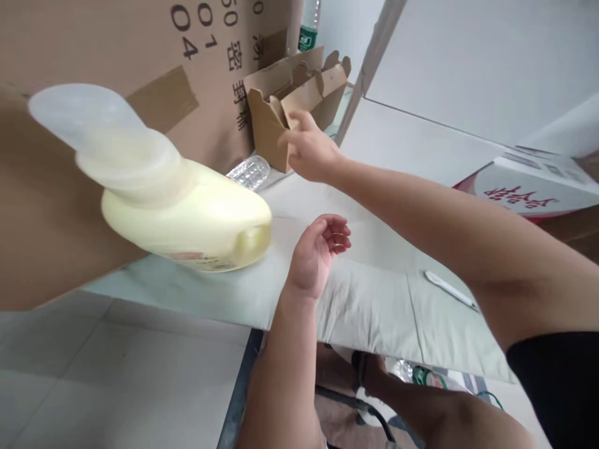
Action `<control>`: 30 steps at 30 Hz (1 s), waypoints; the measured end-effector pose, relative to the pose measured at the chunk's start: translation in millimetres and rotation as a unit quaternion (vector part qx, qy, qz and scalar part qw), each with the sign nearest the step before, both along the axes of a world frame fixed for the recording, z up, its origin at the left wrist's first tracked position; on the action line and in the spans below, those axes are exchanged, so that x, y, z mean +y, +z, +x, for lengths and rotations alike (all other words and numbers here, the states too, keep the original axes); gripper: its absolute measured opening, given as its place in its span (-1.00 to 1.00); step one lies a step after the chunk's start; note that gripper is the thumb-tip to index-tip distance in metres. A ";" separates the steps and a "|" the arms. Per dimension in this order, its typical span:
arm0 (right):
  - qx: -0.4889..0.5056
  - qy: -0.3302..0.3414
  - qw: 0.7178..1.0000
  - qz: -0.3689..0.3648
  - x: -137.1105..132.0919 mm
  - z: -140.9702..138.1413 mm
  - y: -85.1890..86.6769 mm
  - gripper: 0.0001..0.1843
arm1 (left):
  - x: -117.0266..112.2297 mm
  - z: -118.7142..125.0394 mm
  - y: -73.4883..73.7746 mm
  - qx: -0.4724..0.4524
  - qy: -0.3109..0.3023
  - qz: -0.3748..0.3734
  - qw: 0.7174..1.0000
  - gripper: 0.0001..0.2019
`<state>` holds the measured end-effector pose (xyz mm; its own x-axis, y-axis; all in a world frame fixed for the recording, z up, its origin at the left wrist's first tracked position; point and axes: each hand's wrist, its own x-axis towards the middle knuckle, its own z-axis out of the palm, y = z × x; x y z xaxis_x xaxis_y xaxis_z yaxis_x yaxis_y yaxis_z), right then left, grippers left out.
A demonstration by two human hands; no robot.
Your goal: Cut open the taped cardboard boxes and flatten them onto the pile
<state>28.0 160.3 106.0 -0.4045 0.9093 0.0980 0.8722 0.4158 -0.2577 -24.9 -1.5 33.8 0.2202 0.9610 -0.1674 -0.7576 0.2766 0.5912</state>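
My right hand [311,149] reaches to a small open cardboard box [266,137] at the back, its flaps standing up. The thumb and fingers are spread by the box's near side; whether they touch it I cannot tell. Nearer to me, my left hand [318,252] hovers over the cloth-covered table [374,293], fingers loosely curled and nothing visible in them. On its left stands a pale yellow bottle [196,212] with a big translucent cap, tilted in the view. A clear plastic bottle [250,171] lies between it and the box.
A large printed carton [154,56] fills the upper left. Behind the small box stands a green-labelled water bottle [309,31]. At right are a white and red box [519,181] and a slim white stick-like thing [449,288]. Another bottle [423,376] shows below the table edge.
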 end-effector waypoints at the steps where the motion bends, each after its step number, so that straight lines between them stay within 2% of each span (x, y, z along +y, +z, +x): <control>1: -0.008 -0.032 0.999 -0.006 11.0 -14.8 2.2 -0.47 | 1.4 -3.1 -0.7 0.005 0.002 0.001 1.000 -0.74; 3: -0.022 -0.100 0.994 -0.024 28.5 -33.7 2.8 -0.46 | 3.3 -8.5 -2.0 0.015 0.007 -0.002 1.000 -0.73; 6: -0.032 -0.154 0.987 -0.036 41.9 -36.8 -5.6 -0.45 | 3.8 -14.2 -2.5 0.024 0.011 -0.001 1.000 -0.72; 10: -0.013 -0.166 0.986 -0.001 40.3 -8.6 -20.6 -0.23 | 1.3 -16.2 -1.8 0.032 0.030 0.018 0.999 -0.74; 14: 0.036 -0.150 0.987 0.053 13.3 36.9 -27.6 -0.20 | -5.6 -9.6 -1.4 0.086 0.117 0.056 0.988 -0.77; 16: 0.080 -0.126 0.986 0.077 -17.1 63.3 -27.0 -0.24 | -11.7 -4.2 0.3 0.139 0.194 0.093 0.967 -0.81; 19: 0.143 -0.117 0.978 0.094 -86.6 106.7 -22.0 -0.29 | -22.0 2.8 4.2 0.225 0.327 0.143 0.907 -0.84; 21: 0.187 -0.154 0.965 0.100 -142.8 137.0 -19.4 -0.33 | -26.3 5.7 5.9 0.265 0.398 0.152 0.865 -0.81; 23: 0.243 -0.215 0.936 0.136 -198.0 166.0 -21.8 -0.41 | -26.6 8.2 5.4 0.288 0.437 0.137 0.841 -0.83; 25: 0.287 -0.266 0.899 0.195 -243.9 190.8 -31.8 -0.54 | -23.6 12.6 3.2 0.298 0.427 0.128 0.844 -0.94; 26: 0.305 -0.267 0.888 0.216 -261.3 200.8 -39.8 -0.58 | -21.6 16.2 1.8 0.295 0.400 0.134 0.858 -0.96; 28: 0.327 -0.257 0.882 0.221 -283.7 215.6 -59.7 -0.59 | -18.1 26.7 -0.6 0.266 0.312 0.159 0.898 -0.81; 30: 0.342 -0.255 0.881 0.205 -291.6 224.6 -80.4 -0.51 | -16.9 40.7 -1.6 0.220 0.225 0.172 0.934 -0.67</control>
